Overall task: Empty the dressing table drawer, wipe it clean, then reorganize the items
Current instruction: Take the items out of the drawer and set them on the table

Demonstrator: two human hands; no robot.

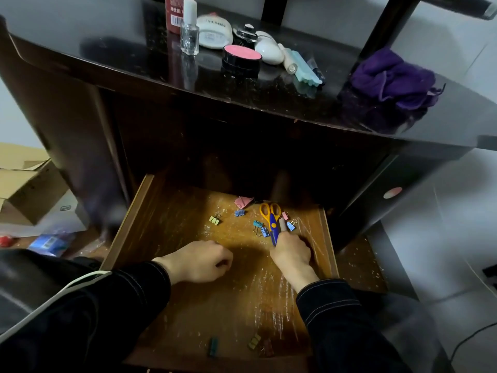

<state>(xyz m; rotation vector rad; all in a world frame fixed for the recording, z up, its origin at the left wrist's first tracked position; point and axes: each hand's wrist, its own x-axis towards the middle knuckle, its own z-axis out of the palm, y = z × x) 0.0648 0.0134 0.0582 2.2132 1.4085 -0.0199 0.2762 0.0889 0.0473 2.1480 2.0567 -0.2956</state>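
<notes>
Fingers (282, 226) of the right hand (291, 254) are wrapped round the blue blade end of the scissors (273, 224), and one finger lies straight along the blade toward the handles. The orange handle loops point away from the person, toward the back of the drawer (134, 224), and the blue tip disappears into the fist. The scissors sit right of centre on the dusty, scratched drawer floor.

Over to the left hand (199, 261): it's low over the middle of the drawer with its fingers curled under the palm. Whether anything is inside that curl, I cannot tell. It's well apart from the scissors.

Around the scissors is a scatter of binder clips. A pale blue clip (291, 225) is just beside the straight finger on its right. A teal clip (257, 224) and another blue clip (265, 232) lie close on the blade's left. A yellow clip (215, 219) sits further left, alone. A large pink clip (243, 201) lies toward the back. Three more clips (254, 341) lie near the front edge, between the two dark sleeves.

Up on the glossy dark bench (121, 63) there's a clear nail-polish bottle (189, 36), a white jar (215, 32), a round pink-topped compact (242, 56), and some tubes (306, 68). A crumpled purple cloth (392, 79) sits at the right end. A cardboard box (24, 189) stands on the floor to the left.
</notes>
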